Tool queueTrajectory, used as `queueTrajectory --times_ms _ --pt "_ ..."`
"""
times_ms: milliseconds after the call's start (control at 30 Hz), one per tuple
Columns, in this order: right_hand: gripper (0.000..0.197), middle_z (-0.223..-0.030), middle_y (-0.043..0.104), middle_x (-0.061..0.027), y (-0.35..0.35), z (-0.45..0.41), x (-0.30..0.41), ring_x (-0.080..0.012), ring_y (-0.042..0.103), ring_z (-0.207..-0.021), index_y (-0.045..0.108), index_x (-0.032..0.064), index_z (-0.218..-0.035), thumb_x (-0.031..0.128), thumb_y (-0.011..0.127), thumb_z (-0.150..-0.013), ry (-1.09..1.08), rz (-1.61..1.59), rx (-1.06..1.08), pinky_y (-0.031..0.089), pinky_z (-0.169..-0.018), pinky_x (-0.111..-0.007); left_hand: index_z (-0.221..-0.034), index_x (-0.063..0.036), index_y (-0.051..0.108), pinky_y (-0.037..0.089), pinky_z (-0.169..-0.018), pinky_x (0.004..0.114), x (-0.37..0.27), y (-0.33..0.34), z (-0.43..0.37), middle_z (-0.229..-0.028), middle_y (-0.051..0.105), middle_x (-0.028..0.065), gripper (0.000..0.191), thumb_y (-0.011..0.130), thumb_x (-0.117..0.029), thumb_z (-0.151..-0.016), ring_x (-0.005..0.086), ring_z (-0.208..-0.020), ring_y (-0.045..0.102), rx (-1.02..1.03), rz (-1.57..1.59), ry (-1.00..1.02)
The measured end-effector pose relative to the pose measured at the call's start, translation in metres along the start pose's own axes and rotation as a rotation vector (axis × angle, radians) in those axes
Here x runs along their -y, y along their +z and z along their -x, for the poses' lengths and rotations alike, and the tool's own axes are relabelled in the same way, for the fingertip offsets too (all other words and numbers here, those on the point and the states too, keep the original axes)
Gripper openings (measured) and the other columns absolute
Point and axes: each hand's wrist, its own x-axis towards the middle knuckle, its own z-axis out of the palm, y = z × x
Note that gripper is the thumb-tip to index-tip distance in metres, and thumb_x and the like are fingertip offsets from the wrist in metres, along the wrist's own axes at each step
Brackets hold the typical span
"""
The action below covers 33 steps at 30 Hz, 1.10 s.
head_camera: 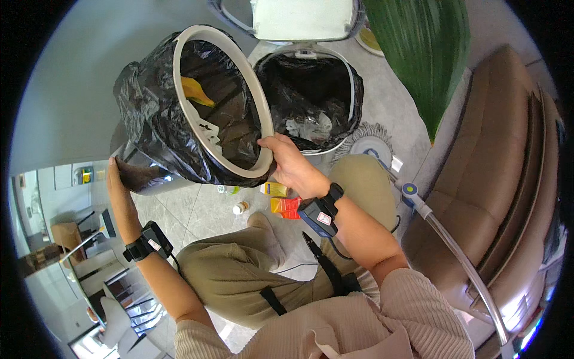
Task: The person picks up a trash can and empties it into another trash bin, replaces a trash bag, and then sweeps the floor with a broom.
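Between my hands a round trash bin is tilted, its mouth facing right, and a black plastic liner bag (148, 107) is folded over its outside. A beige rim ring (264, 112) circles the opening. Inside lie a yellow peel (196, 91) and white scraps (207, 130). My right hand (289, 159) grips the ring's lower right side, thumb on top. Against the bin's shiny base (134, 177), my left hand (120, 193) supports it from the left. Behind stands a second bin (354, 85) with its lid (302, 20) raised; its black liner holds crumpled clear plastic (314, 125).
On the tiled floor are a small white bottle (241, 207), a yellow box (274, 189) and a red-and-yellow package (285, 207). A mop (372, 146) with a metal pole (466, 264) leans at the right, beside a brown sofa (471, 179). A large green leaf (421, 58) hangs at upper right.
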Motion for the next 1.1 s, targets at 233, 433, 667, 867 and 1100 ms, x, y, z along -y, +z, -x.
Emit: queueTrajectory --times_ms 233,433,667,867,1100 --pt "0.022 -0.097 0.063 -0.0123 -0.007 0.006 0.013 -0.0208 0.063 -0.082 0.056 -0.0002 -0.104 0.011 0.047 -0.088 0.192 -0.071 0.060 0.054 -0.068 -0.037 -0.123 0.0054 0.049 0.031 -0.100 0.030 -0.051 0.046 0.030 -0.124 0.051 0.0128 0.055 0.043 -0.041 -0.094 0.0207 -0.115 0.046 -0.116 -0.109 0.186" --pt "0.025 -0.080 0.055 -0.0057 -0.001 0.049 0.029 -0.0149 0.053 -0.070 0.057 0.0018 -0.096 0.024 0.055 -0.085 -0.126 0.181 0.087 0.044 -0.067 -0.029 -0.131 0.0076 0.039 0.027 -0.103 0.035 -0.087 0.074 0.053 -0.132 0.044 0.0180 0.061 0.033 -0.042 -0.095 0.0255 -0.121 0.040 -0.058 -0.281 0.487" --pt "0.028 -0.055 0.032 0.0046 -0.033 0.025 0.024 -0.0070 0.028 -0.043 0.038 0.0165 -0.066 0.030 0.042 -0.091 0.270 -0.169 0.422 0.027 -0.049 -0.024 -0.131 0.0039 0.041 0.032 -0.098 0.032 -0.116 0.099 0.066 -0.125 0.048 0.0160 0.059 0.035 -0.042 -0.095 0.0229 -0.115 0.045 -0.030 -0.210 0.459" --pt "0.027 -0.051 0.028 0.0039 -0.031 0.019 0.022 -0.0069 0.026 -0.041 0.045 0.0060 -0.086 0.032 0.042 -0.091 0.326 -0.202 0.472 0.027 -0.048 -0.025 -0.130 0.0023 0.043 0.034 -0.097 0.033 -0.130 0.106 0.064 -0.124 0.049 0.0149 0.058 0.036 -0.043 -0.095 0.0234 -0.113 0.047 -0.132 -0.121 0.365" --pt "0.038 -0.052 0.028 0.0030 -0.024 0.018 0.016 -0.0072 0.026 -0.039 0.040 -0.0048 -0.104 0.031 0.042 -0.091 0.490 -0.250 0.411 0.026 -0.045 -0.025 -0.126 0.0028 0.047 0.035 -0.097 0.031 -0.155 0.115 0.067 -0.121 0.052 0.0151 0.050 0.037 -0.035 -0.095 0.0216 -0.112 0.049 -0.013 -0.282 0.529"
